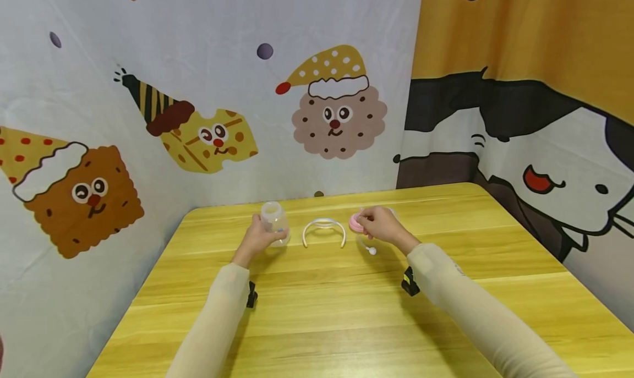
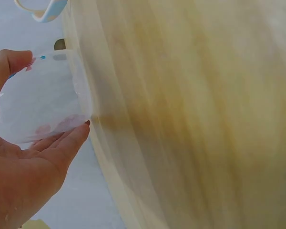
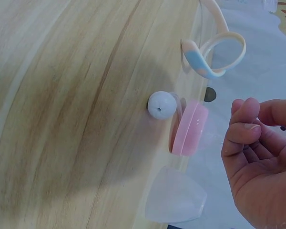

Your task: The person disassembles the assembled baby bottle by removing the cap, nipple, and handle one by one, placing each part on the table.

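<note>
My left hand (image 1: 255,237) grips a clear baby bottle (image 1: 277,221) round its side, thumb and fingers on opposite walls. Uncapped, the bottle stands upright at the back left, its base close to the tabletop in the left wrist view. My right hand (image 1: 378,224) hovers at a pink bottle collar (image 3: 189,129) with a clear teat. Its fingers (image 3: 243,133) are loosely curled just beyond the teat, with nothing visible between them. From the collar a thin straw leads to a white ball weight (image 3: 162,105) on the table.
Between the hands a pale, arched bottle handle (image 1: 324,222) stands on the table. A translucent bottle cap (image 3: 174,195) sits beside the collar, mostly behind the right hand in the head view. The wood-grain table (image 1: 317,312) meets a cartoon-printed curtain (image 1: 223,53) at its back edge.
</note>
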Demonstrator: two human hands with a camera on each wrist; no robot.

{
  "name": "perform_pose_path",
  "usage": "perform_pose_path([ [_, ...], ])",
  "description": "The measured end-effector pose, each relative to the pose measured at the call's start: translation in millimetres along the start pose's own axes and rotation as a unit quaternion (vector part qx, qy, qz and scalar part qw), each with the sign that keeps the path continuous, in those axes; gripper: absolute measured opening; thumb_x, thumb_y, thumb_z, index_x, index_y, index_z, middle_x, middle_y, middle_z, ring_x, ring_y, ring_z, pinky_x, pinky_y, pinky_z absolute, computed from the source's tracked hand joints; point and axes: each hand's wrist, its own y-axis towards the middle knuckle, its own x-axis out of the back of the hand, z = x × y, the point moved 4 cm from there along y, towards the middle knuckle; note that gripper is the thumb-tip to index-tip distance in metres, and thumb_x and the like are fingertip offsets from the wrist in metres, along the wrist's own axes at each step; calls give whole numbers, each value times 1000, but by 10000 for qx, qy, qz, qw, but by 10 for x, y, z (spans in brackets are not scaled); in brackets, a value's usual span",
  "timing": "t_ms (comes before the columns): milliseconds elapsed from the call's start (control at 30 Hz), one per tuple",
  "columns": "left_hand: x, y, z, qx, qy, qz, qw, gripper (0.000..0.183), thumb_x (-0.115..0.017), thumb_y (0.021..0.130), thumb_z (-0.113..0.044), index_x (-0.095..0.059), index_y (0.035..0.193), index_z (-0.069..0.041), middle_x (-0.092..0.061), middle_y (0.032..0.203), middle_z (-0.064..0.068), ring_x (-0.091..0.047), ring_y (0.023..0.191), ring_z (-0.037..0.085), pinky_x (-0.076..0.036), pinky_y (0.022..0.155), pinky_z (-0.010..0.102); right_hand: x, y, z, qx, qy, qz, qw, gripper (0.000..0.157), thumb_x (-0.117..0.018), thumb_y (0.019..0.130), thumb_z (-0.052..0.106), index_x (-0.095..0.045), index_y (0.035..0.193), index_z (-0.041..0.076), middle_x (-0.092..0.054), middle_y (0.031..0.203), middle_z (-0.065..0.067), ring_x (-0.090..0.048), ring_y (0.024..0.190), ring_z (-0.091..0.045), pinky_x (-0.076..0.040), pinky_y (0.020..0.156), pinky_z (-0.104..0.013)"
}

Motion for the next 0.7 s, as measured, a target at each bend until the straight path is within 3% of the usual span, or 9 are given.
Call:
perform_pose_path([
  [167,1,-10,-24,11,-7,94,10000,84,-78,83,-30,-23,141,-1,-45,134,24,-48,123,39,-42,100,52,-4,4,-34,-44,-5,-20,10000,28,-49,103,20,-68,107,0,-63,71,-14,-63,69,-43,-38,47,-27],
  [300,13,-13,-21,12,20,114,9999,84,-78,83,-29,-23,141,0,-44,135,25,-47,124,40,-41,101,53,-17,19,-63,-41,-4,-13,10000,28,-50,103,21,-69,104,-1,-62,69,-12,-63,69,-43,-41,48,-27],
  [700,36,-38,61,19,14,53,10000,84,-78,83,-32,-26,142,-2,-45,136,24,-47,124,40,-41,101,55,-62,20,-69,-124,72,-107,9998,30,-51,102,21,-66,118,0,-66,82,-22,-65,70,-41,-41,48,-26],
])
